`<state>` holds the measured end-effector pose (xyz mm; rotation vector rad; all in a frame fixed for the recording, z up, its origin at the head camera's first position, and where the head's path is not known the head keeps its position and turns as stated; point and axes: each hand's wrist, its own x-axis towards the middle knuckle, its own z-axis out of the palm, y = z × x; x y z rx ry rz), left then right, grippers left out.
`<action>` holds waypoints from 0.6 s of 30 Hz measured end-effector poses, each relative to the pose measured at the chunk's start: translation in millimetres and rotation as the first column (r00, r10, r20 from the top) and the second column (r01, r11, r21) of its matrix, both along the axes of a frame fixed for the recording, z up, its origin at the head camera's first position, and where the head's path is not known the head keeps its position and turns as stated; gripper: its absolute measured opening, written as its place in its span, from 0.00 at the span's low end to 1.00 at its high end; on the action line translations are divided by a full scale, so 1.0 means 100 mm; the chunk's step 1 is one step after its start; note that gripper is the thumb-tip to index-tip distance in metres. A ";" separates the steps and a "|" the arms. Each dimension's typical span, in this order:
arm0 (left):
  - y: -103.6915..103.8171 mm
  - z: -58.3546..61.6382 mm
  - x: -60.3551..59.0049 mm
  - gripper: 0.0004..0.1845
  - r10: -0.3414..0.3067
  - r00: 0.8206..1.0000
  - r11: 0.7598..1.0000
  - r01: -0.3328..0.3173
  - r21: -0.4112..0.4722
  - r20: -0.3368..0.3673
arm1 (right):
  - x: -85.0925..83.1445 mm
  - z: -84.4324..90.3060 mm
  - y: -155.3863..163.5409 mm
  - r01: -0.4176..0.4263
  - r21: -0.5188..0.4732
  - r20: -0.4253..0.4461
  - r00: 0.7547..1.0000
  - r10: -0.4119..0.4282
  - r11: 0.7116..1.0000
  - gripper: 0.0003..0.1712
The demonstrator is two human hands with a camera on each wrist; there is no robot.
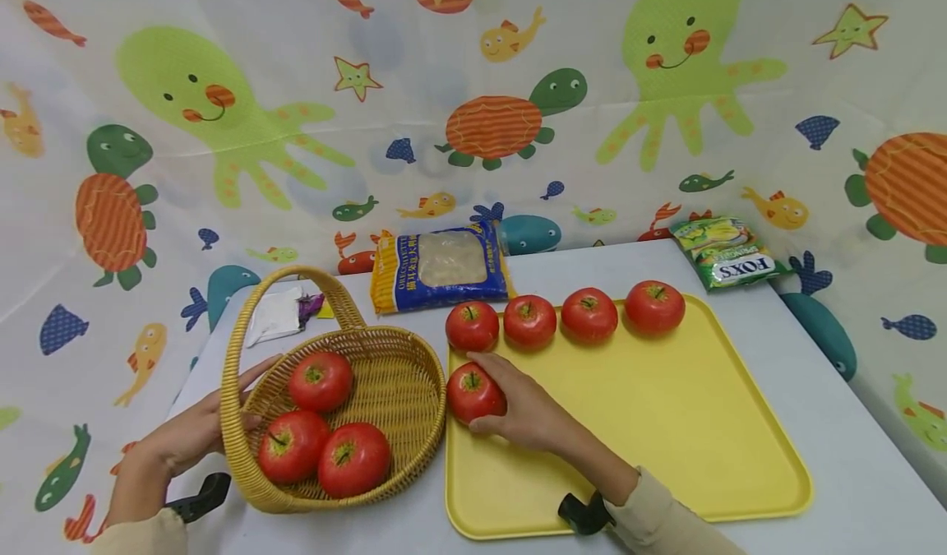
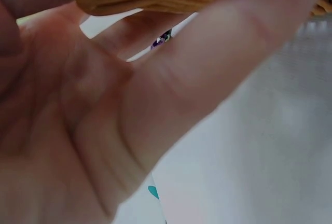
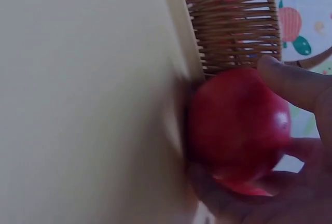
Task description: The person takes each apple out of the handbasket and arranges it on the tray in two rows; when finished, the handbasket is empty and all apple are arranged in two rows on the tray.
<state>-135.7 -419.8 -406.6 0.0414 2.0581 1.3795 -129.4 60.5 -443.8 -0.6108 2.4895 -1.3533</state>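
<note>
A red apple (image 1: 473, 392) sits at the near-left corner of the yellow tray (image 1: 666, 423), cupped by the right hand (image 1: 528, 411).

The fingers (image 3: 295, 84) curl round the apple's far side and the thumb round its near side, so the fruit lies inside the grip with its base on the tray, just beside the rim next to the wicker basket (image 1: 392, 374). Four more apples (image 1: 562, 318) line the tray's far edge; this one seems set to start a second row. The left hand (image 1: 188, 436) rests against the basket's outer wall, fingers fairly straight with the thumb over the rim, apparently steadying it. Three apples (image 1: 321, 436) remain inside. Two snack packets (image 1: 441, 267) lie farther back on the grey surface (image 1: 851, 464).
</note>
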 end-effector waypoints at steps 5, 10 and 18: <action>0.00 0.01 -0.01 0.42 -0.006 1.000 1.000 0.006 0.008 0.005 | 0.03 0.19 0.00 0.098 0.107 -0.150 0.985 -0.081 0.989 0.49; 0.01 0.03 -0.01 0.43 0.008 1.000 1.000 -0.008 0.002 0.024 | 0.06 0.47 -0.20 0.096 0.087 -0.434 0.900 -0.049 0.992 0.41; 0.02 0.04 0.00 0.42 0.017 0.999 1.000 -0.017 0.012 0.035 | 0.17 0.60 -0.77 -0.321 0.198 -0.411 0.830 0.376 0.926 0.33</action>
